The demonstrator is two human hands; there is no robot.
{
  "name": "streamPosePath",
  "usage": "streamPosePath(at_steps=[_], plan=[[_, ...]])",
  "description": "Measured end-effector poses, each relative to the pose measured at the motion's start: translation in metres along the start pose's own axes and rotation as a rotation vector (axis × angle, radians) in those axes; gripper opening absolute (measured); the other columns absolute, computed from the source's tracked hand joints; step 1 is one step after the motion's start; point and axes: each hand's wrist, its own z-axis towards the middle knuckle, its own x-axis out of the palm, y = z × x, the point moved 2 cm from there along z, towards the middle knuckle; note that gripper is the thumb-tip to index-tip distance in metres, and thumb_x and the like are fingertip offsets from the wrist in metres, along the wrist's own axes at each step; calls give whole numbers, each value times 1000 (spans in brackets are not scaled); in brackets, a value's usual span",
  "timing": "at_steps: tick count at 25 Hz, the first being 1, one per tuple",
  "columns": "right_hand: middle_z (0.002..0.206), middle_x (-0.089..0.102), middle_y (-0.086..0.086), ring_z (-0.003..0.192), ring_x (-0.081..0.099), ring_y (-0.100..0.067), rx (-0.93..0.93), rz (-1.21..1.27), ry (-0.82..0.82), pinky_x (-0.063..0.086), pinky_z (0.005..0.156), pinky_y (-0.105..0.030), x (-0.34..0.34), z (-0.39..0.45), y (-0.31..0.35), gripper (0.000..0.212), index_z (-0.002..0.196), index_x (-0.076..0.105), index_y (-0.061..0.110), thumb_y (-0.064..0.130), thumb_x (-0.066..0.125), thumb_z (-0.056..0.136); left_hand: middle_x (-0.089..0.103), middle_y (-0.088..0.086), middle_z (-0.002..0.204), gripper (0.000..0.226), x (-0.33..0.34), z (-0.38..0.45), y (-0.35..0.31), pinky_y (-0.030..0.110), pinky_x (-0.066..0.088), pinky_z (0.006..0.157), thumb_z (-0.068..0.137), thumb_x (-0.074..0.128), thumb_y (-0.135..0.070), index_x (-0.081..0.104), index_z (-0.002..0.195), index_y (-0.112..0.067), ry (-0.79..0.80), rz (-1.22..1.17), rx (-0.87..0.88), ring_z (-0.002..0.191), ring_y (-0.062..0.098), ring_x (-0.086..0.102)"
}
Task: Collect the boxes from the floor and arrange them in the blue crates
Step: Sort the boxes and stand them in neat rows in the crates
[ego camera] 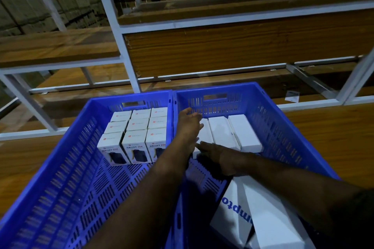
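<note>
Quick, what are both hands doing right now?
Left hand: open, fingers straight, lying on a white box in the right blue crate.
Right hand: open, flat against the same box.

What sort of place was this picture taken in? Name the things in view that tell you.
Most likely a warehouse or stockroom. Cartons are stacked high in the background, metal-framed shelves with wooden boards run across the view, and two blue crates hold rows of identical boxes.
</note>
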Motion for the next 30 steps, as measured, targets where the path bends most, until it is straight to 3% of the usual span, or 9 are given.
streamPosePath(at_steps=[2,6,10,13,16,19,24,28,30], plan=[[158,34,-11,145,33,-28,84,277,-108,26,116,-30,-17,-11,0,62,151,38,10,4,60,93,56,2,123,44,0,2,1,52,43,109,101,54,-12,44,143,-17,21,25,27,100,16,60],[128,61,-5,117,58,-24,244,195,-42,45,88,-30,-46,-36,-18,33,125,60,15,32,58,96,64,1,102,27,2,1,7,48,49,104,100,57,-17,57,127,-15,115,122,50,92,13,63],[107,65,-6,88,61,-19,378,205,211,45,73,-29,-57,-80,-25,51,99,62,14,63,49,93,62,8,99,10,4,1,8,36,56,88,100,56,-13,62,106,-7,162,229,131,90,18,61],[92,58,-6,83,51,-20,376,176,386,41,75,-28,-52,-101,-15,57,90,58,14,69,39,93,63,8,100,9,13,-8,12,33,57,83,102,56,-17,62,102,-11,238,271,109,93,19,62],[93,54,-5,82,47,-18,348,238,434,37,65,-20,-50,-107,-12,53,94,56,11,63,47,94,65,6,106,18,26,-21,18,34,57,85,102,55,-22,64,112,-10,347,337,113,97,18,65],[105,57,1,94,51,-17,374,257,463,41,77,-25,-41,-107,-19,67,114,60,10,69,60,83,68,2,108,10,34,-28,22,38,56,93,100,58,-26,65,102,-19,430,455,131,101,17,68],[113,65,7,108,60,-17,430,577,363,47,102,-34,-37,-105,-31,45,105,62,25,52,80,74,69,4,113,17,29,-25,24,37,58,94,99,60,-31,65,108,-17,427,517,133,106,18,68],[117,71,-11,114,66,-28,551,971,74,50,101,-41,-49,-103,-42,49,108,65,12,37,87,71,70,4,114,35,26,-20,29,31,58,81,96,64,-40,63,116,-12,431,554,54,100,17,70],[108,73,-12,101,69,-28,604,1150,-161,54,87,-38,-56,-101,-50,43,103,66,11,36,85,74,69,5,103,46,26,-17,33,34,54,73,91,65,-52,64,107,-9,497,564,-9,86,21,66]])
